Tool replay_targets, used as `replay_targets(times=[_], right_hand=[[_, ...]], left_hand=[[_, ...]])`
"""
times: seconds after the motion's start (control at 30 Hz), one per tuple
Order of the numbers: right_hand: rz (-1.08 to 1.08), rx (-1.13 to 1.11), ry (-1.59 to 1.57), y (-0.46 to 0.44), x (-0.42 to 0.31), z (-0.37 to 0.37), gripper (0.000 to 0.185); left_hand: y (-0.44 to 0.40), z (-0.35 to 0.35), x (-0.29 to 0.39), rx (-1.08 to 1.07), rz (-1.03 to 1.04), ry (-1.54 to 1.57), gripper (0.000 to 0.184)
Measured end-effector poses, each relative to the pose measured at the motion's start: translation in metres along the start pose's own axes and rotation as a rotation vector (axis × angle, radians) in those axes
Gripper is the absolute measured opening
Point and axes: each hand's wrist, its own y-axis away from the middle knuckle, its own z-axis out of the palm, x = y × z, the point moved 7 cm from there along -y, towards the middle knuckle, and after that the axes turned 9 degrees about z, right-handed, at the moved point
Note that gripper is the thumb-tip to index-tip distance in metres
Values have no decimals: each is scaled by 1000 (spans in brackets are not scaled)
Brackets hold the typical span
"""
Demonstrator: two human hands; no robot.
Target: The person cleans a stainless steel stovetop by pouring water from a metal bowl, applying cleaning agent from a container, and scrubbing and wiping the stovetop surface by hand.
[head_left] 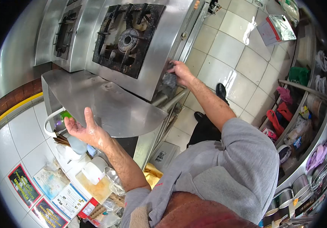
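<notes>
left hand [91, 133]: loosely spread, beside steel panel [133, 113] | right hand [181, 73]: gripping grey wad [169, 80] at stove [159, 45] front edge

A: Right hand [183, 74]: contents identifiable?
B: Only as a grey wad [169, 79], partly covered; material unclear.
A: Blue-edged notice [65, 200] legible?
B: Fine print too small to read.

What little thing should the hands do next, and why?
Probably rub the grey wad a short way along the stove's steel edge. The right hand holds it right there, and it looks like a scrubber or cloth, though I can't tell which. The left hand looks open and empty.
</notes>
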Motion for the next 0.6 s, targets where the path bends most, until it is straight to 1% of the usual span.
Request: replay_targets(times=[0.03, 0.1, 0.17, 0.23, 0.3, 0.33, 0.4, 0.43, 0.47, 0.5, 0.53, 0.57, 0.6], right_hand=[[40, 74, -48, -6, -10, -10, 35], [64, 79, 28, -17, -35, -25, 31], [28, 288, 32, -31, -60, -63, 26], [-259, 342, 105, -67, -99, -116, 26], [-620, 579, 601, -76, -159, -151, 27], [-618, 553, 613, -81, -161, -151, 27], [-628, 777, 1032, -82, -162, -143, 29], [-641, 676, 1112, -116, -112, -152, 30], [-483, 740, 1218, -98, -71, -125, 31], [-645, 703, 1257, -100, -12, -124, 30], [-504, 418, 1275, -89, 28, -110, 32], [-352, 303, 1316, -79, 64, -103, 37], [-267, 197, 1302, -64, 79, -94, 40]], left_hand=[[0, 0, 0, 11, -2, -3, 75], [3, -1, 0, 24, -47, 30, 73], [6, -4, 2, 43, -76, -11, 70], [6, -3, 5, 32, -80, 11, 64], [5, -5, 5, 57, -74, -17, 63], [7, -9, 5, 59, -74, -38, 62], [10, -14, 7, 74, -85, -44, 62], [11, -12, 7, 67, -94, -31, 61], [12, -14, 8, 95, -96, -31, 61], [11, -13, 9, 70, -86, -37, 61], [14, -14, 10, 59, -81, -43, 61], [15, -16, 9, 48, -76, -49, 61], [15, -15, 8, 58, -67, 25, 62]])
